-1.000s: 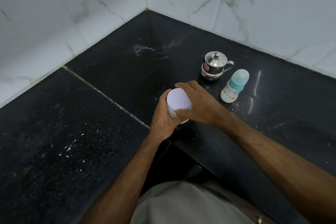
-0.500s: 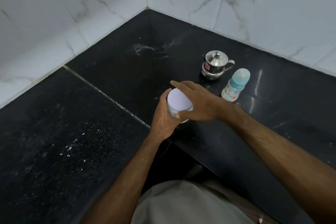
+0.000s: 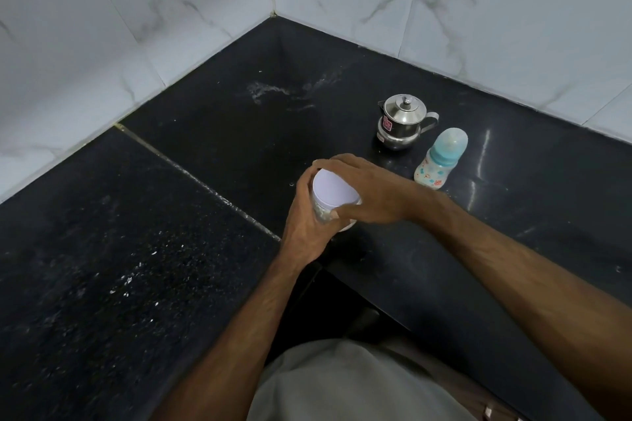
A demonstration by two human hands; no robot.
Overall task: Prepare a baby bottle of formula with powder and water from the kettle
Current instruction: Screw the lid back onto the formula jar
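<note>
A clear powder jar with a pale lilac lid (image 3: 333, 189) stands on the black counter (image 3: 143, 249) near its inner corner edge. My left hand (image 3: 307, 225) wraps the jar's body from the left. My right hand (image 3: 369, 191) curls over the lid's rim from the right. White powder shows through the jar's side below the lid. A small steel kettle (image 3: 402, 121) with its lid on stands behind the jar. To the kettle's right a baby bottle (image 3: 441, 159) with a blue collar and clear cap stands upright, apart from both hands.
The black stone counter forms an L along white marble-look wall tiles (image 3: 171, 10). A seam (image 3: 191, 174) crosses the counter left of the jar. The counter's inner edge drops away just below my hands, where my grey clothing (image 3: 342, 383) shows.
My right hand has turned on the lid, its fingers sweeping further round the rim toward the left. The jar and my left hand stay in place.
</note>
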